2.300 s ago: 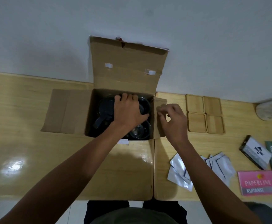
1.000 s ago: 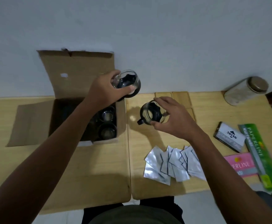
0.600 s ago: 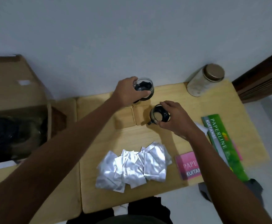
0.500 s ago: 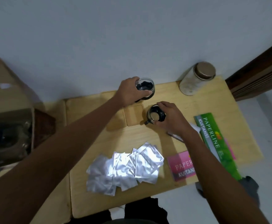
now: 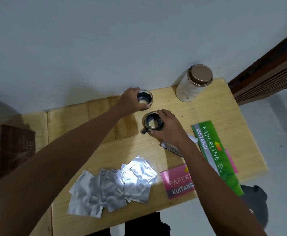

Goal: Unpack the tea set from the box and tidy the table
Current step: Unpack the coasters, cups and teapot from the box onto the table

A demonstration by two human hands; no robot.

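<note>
My left hand (image 5: 130,100) grips a glass tea cup with a black holder (image 5: 145,99) at the back of the wooden table (image 5: 181,106), upright over the far coaster. My right hand (image 5: 169,127) holds a second glass cup (image 5: 152,123), its black handle pointing to the near left, beside the square wooden coasters (image 5: 126,127). The open cardboard box (image 5: 11,147) is at the far left edge, its contents dark and unclear.
Several silver foil sachets (image 5: 115,183) lie in a heap at the near middle. A jar with a brown lid (image 5: 194,85) stands at the back right. A pink receipt book (image 5: 178,181), a green receipt book (image 5: 212,150) and a small dark packet (image 5: 171,147) lie on the right.
Both hands lifted a cup out of the box and carried it right to the coasters. The cups have come down to the table at the coasters; the view swung right.
</note>
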